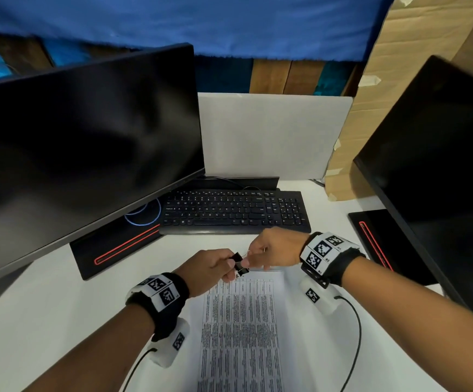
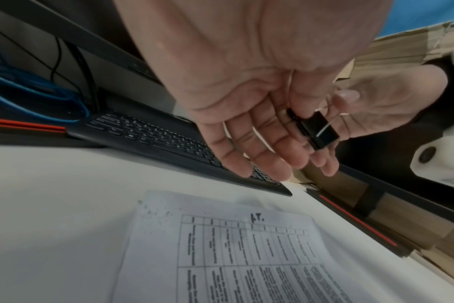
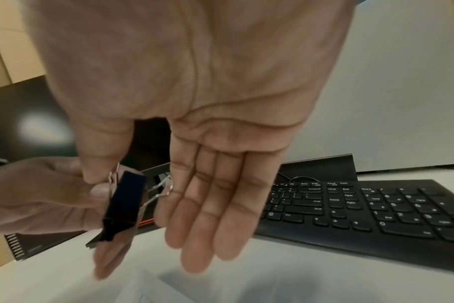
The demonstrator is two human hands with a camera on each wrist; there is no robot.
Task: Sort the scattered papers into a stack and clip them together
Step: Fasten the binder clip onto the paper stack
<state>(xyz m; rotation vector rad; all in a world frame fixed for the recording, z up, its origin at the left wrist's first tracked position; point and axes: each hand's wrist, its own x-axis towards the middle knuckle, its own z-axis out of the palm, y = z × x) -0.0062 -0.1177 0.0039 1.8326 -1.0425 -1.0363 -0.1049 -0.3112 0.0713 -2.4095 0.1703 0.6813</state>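
While held in the air just above the top edge of the paper stack [image 1: 241,329], the black binder clip [image 1: 239,263] sits between both hands, left hand [image 1: 211,268] at its 9 o'clock pinching the black body with thumb over extended fingers [image 2: 267,151]. Right hand [image 1: 272,250] at the clip's 3 o'clock pinches its wire handles between thumb and forefinger, other fingers [image 3: 220,205] straight. Stack lies on the white desk [image 1: 60,321], keyboard [image 1: 235,210] at its 12 o'clock, monitor [image 1: 82,154] at 10.
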